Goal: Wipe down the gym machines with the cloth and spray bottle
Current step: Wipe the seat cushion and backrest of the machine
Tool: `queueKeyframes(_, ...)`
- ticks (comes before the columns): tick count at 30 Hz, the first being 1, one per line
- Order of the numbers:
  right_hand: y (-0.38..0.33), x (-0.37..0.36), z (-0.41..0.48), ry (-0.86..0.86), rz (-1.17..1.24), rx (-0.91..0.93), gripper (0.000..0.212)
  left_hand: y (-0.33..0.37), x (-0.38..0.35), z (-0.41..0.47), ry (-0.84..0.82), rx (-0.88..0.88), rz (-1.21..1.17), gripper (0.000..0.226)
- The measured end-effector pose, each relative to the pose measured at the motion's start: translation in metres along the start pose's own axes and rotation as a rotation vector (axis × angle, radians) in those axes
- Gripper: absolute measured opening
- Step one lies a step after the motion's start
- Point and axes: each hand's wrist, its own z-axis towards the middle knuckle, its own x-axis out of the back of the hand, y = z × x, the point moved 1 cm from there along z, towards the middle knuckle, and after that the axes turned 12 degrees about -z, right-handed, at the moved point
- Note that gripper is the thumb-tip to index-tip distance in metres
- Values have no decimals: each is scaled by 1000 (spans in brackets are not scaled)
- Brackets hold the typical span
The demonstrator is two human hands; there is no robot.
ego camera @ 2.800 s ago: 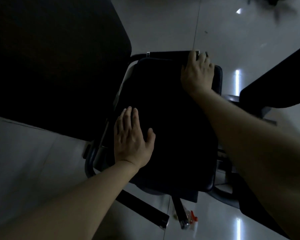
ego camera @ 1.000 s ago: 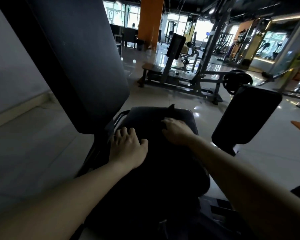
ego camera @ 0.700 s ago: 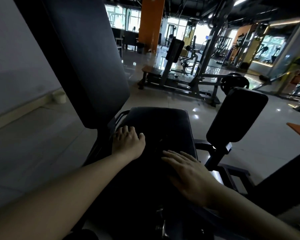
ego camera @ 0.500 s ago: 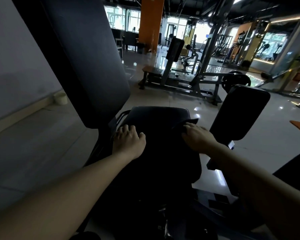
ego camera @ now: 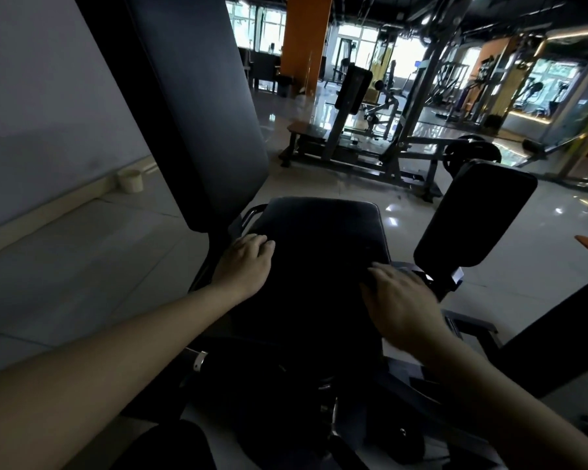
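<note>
The black padded seat (ego camera: pixel 319 239) of a gym machine lies in front of me, with its tall back pad (ego camera: pixel 201 113) rising on the left. My left hand (ego camera: pixel 245 266) rests on the seat's left edge, fingers bent down onto the padding. My right hand (ego camera: pixel 401 300) lies flat at the seat's right edge, fingers spread. A dark cloth (ego camera: pixel 366 283) seems to sit under its fingers, but it hardly stands out from the dark seat. No spray bottle shows in this view.
A second black pad (ego camera: pixel 472 212) stands on a post just right of the seat. Another machine with a weight plate (ego camera: pixel 370 147) stands on the glossy floor beyond, near an orange column (ego camera: pixel 306 39). A small pale bucket (ego camera: pixel 131 180) sits by the left wall.
My view rose from looking straight down at the seat to looking across the gym. My right hand has swept back and forth over the seat's right half; my left hand has stayed put.
</note>
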Motion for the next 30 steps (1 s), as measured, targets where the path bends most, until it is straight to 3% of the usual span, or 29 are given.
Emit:
queueKeyframes(2, 10, -4, 11, -58, 10, -231, 53, -19, 11, -23, 107, -20, 21, 47)
queueKeyframes(4, -13, -9, 26, -77, -10, -300, 42, -42, 10, -35, 152, 20, -7, 51)
queueKeyframes(7, -85, -14, 48, -8, -6, -148, 26, -55, 4, -31, 141, 97, -56, 50)
queueKeyframes(11, -170, -19, 68, -62, 143, 124, 36, -66, 14, -29, 54, 79, -41, 38)
queueKeyframes(14, -160, -12, 70, -135, 156, 237, 41, -67, 23, -30, 27, 38, -14, 41)
queueKeyframes(16, -122, -11, 59, -147, 131, 183, 38, -65, 24, -30, 35, 37, 30, 47)
queueKeyframes(19, -54, -13, 38, -77, 6, -81, 39, -61, 20, -32, 73, -21, 77, 49)
queueKeyframes(22, -48, -19, 60, -92, -48, -280, 45, -59, 20, -32, 76, -33, 154, 48)
queueKeyframes(25, -98, -25, 99, -148, 24, -172, 45, -58, 23, -33, 33, -20, 151, 51)
queueKeyframes(28, -149, -23, 111, -173, 112, 23, 45, -62, 33, -30, -38, 75, 2, 48)
queueKeyframes(30, -164, -14, 95, -197, 146, 146, 49, -63, 43, -35, 42, 112, -83, 42)
